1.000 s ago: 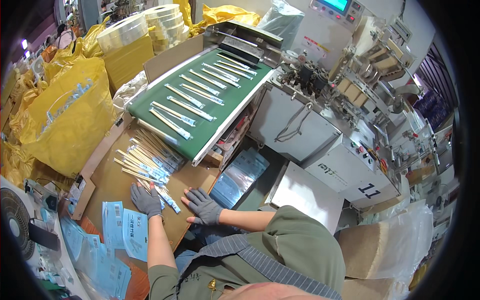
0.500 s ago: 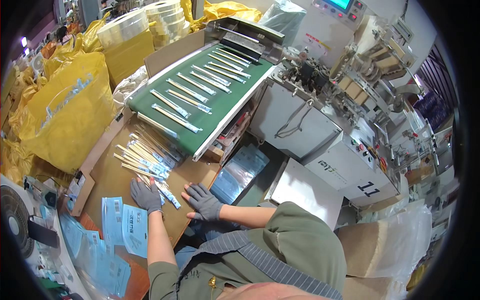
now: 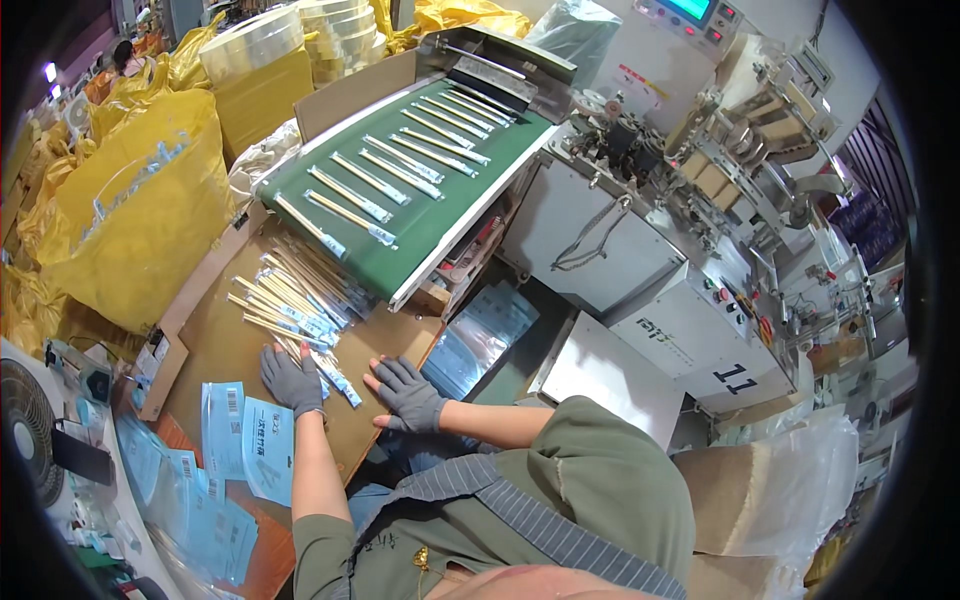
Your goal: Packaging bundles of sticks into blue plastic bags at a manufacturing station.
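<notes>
Your left hand [image 3: 293, 382], in a grey glove with bare fingertips, lies palm down at the near end of the pile of wrapped sticks [image 3: 300, 312] on the desk [image 3: 210, 340]. Its fingers point away from you, toward the sticks; the back of the glove hides the palm, so I cannot tell whether it grips any. The nearest few sticks reach past its right side, with their blue wrapper ends [image 3: 341, 384] in the space between your two hands.

Your right hand [image 3: 408, 395] is open, palm down and fingers spread, near the desk's right edge. It holds nothing that shows (the underside of the palm is out of sight), and the sticks lie to its left, just apart from its fingertips.

The rest of the pile spreads forward from your left hand, pale ends mostly to the far left and blue ends toward you. Beyond it, a green conveyor belt [image 3: 375, 275] carries more wrapped sticks [image 3: 350, 218], laid slantwise in a spaced row, well apart from both hands. Blue printed pouches [image 3: 268, 462] lie on your near left, beside your left wrist and forearm. A yellow bag [image 3: 140, 265] stands further left.
</notes>
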The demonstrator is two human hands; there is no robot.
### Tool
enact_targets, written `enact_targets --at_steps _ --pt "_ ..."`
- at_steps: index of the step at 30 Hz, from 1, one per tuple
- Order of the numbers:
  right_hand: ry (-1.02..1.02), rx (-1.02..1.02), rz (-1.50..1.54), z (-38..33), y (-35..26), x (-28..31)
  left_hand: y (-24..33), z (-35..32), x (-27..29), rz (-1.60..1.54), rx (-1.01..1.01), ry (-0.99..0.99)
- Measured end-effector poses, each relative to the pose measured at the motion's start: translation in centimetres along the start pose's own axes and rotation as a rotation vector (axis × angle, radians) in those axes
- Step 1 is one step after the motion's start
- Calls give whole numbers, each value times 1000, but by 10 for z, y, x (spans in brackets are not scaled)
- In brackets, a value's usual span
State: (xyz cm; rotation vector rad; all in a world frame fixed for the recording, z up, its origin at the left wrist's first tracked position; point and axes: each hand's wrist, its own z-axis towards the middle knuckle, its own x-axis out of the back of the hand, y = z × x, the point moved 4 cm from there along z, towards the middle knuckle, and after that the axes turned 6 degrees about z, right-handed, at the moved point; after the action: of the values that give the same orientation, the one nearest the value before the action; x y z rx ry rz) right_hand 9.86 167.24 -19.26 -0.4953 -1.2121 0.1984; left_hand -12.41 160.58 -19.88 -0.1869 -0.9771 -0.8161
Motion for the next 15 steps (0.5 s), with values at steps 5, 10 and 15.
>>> enact_targets --at_steps 5,10,15 --pt "-9 -5 0 0 -2 0 -3 -1 1 0 4 -6" --pt "-4 -13 -4 0 -4 6 2 2 2 -4 2 -15" --pt "13 17 5 2 -5 3 -2 0 3 -3 23 -25"
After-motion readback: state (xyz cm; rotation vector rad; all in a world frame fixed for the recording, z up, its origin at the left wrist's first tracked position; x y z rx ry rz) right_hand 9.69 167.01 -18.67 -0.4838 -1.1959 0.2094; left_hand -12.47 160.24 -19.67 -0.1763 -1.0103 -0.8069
